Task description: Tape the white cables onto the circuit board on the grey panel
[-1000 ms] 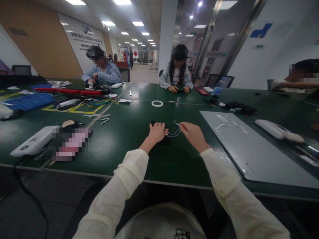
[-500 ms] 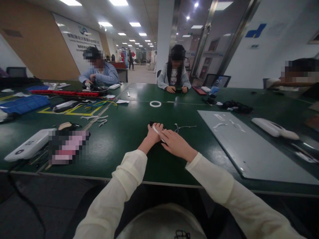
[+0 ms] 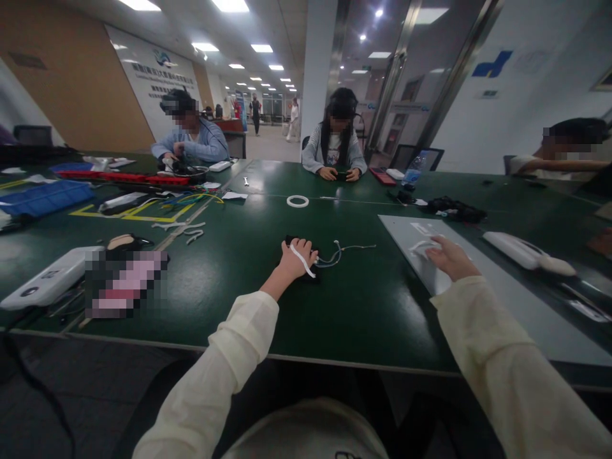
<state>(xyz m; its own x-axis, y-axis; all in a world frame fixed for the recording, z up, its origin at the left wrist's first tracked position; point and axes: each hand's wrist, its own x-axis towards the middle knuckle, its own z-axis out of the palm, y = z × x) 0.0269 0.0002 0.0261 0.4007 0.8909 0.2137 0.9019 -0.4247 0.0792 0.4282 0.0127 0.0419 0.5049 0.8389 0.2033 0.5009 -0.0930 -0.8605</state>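
Note:
My left hand (image 3: 297,260) lies palm down with its fingers curled over a flat black object (image 3: 313,275), most of which it hides. Across the back of that hand runs a narrow white strip (image 3: 303,260). A thin pale cable (image 3: 329,260) trails from beside the black object to the right. Over the grey board (image 3: 482,293), my right hand (image 3: 453,258) has thumb and fingers closed at the end of another white strip (image 3: 421,246). The right fingertips are partly hidden, and whether the strip is lifted I cannot make out.
A white ring (image 3: 297,201) lies ahead on the green table. To the left are several white strips (image 3: 191,236), a white device (image 3: 52,277) and a blue tray (image 3: 48,197). Beyond the board lies a white long-handled device (image 3: 526,252). Several people sit around the table.
My right hand has left the strip on my left hand and moved right to the strip on the grey board. My left hand stays on the black object.

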